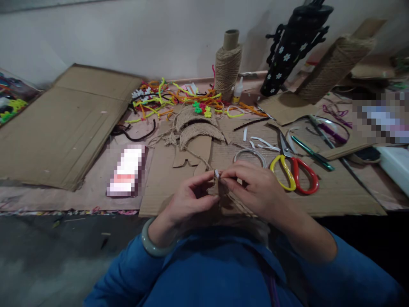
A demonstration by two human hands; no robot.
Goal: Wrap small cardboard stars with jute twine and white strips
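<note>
Near the table's front edge, my left hand [191, 196] pinches a small cardboard piece [216, 184] between thumb and fingers. A bit of white strip shows at its top. My right hand [258, 189] is closed at the same piece, its fingertips pinching a strand of jute twine [238, 204] that trails below. Exactly how the strand meets the cardboard is hidden by the fingers. Just beyond lie two twine-covered crescents [202, 133], a twine-covered star [171, 137] and a cut cardboard shape [203, 150]. Scissors [289, 164] with yellow and red handles rest right of my right hand.
Beneath the work is a cardboard sheet [338, 200]. A tape ring [250, 154], white strips [265, 143] and a green pen [313, 153] lie around. Behind stand twine spools [228, 68], a glue bottle [237, 91] and a black flowered container [284, 55]. Large cardboard [64, 128] lies left.
</note>
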